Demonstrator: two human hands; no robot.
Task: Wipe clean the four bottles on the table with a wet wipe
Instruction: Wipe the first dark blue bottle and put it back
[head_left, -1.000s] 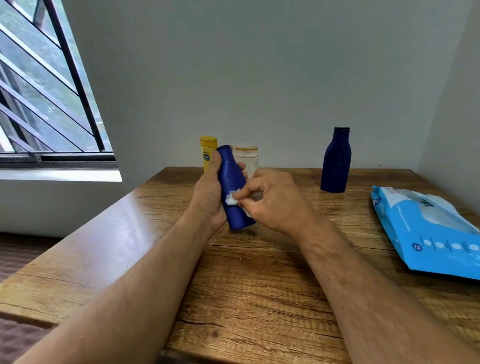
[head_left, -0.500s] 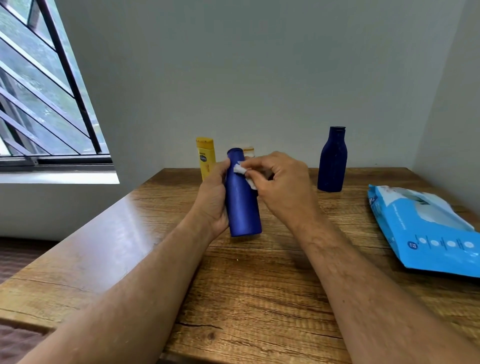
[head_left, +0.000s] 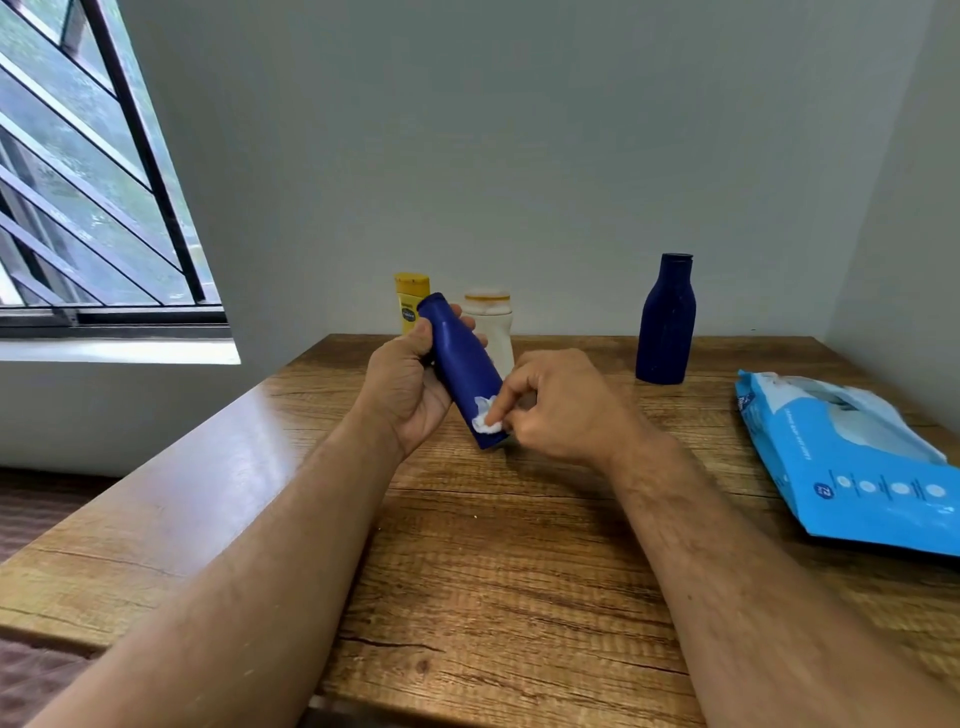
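My left hand grips a blue bottle above the wooden table; the bottle leans with its neck up and to the left. My right hand pinches a small wad of white wet wipe and presses it against the lower part of that bottle. Behind them, near the wall, stand a yellow bottle and a white bottle with an orange-rimmed cap. A dark navy bottle stands upright at the back right.
A light-blue wet wipe pack lies on the right side of the table, its flap end toward the wall. A barred window is at the left. Walls close the table in at the back and right.
My right hand slid the wipe from the bottle's neck down to its lower part. The bottle tilted from nearly upright to leaning, neck to the left.
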